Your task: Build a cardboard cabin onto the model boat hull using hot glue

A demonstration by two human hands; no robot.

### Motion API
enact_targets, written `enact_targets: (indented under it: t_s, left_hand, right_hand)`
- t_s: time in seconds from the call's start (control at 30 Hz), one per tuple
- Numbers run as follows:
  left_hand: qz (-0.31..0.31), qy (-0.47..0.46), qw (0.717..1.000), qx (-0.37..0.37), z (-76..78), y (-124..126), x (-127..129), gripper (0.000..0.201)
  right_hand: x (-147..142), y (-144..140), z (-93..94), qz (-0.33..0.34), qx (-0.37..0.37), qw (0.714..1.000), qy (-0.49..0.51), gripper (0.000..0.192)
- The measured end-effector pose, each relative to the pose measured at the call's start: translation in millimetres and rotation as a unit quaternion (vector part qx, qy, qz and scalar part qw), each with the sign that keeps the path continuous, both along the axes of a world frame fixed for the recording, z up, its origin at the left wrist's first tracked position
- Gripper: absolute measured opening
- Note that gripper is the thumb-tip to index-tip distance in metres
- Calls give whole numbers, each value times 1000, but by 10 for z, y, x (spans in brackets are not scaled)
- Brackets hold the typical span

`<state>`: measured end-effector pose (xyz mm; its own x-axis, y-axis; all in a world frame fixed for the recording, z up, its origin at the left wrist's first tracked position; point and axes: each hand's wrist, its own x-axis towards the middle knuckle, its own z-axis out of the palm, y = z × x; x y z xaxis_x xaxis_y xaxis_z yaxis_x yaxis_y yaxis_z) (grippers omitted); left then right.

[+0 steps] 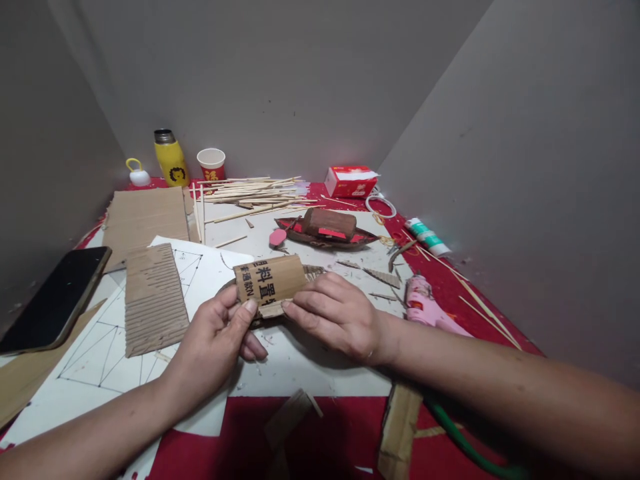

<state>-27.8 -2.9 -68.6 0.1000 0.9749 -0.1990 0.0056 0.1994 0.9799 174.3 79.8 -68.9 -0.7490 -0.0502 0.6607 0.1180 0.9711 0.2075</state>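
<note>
Fingers (pixel 305 308) of both hands pinch printed cardboard piece (pixel 269 280).

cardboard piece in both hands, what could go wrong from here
1. The curved cardboard piece is pinched only at its lower edge by the left hand and right hand, so it might crease or spring flat.
2. The pink glue gun lies just beside the right wrist; if hot, a brush could burn.
3. The green cord runs under the right forearm and may snag.
</note>
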Motion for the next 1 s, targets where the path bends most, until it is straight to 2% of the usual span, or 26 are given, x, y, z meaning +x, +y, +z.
enact_targets:
  t_s: [0.3, 0.5, 0.63, 0.77, 0.9, 1.0]
  left_hand:
    - [20, 12, 1000, -4, 7, -13, 34, 49]
    - [42, 21, 999, -2, 19, -6, 34, 41]
    - [61, 22, 998, 4, 87, -13, 30, 42]
    - [91, 16, 996, 9, 164, -83, 11, 52]
    - [154, 30, 987, 40, 233, -233, -65, 63]
    - [196, 69, 976, 66, 269, -407, -138, 60]
  right_hand:
    - [72, -58, 83, -28, 2, 999, -22, 13]
    - [424, -156, 102, -94, -21, 995, 6, 24]
    - [712, -371, 160, -160, -52, 986, 4, 28]
    - [885, -681, 258, -205, -66, 977, 5, 24]
    - [968, -1009, 301, -212, -85, 973, 36, 20]
    - [980, -1211, 254, -200, -105, 973, 51, 17]
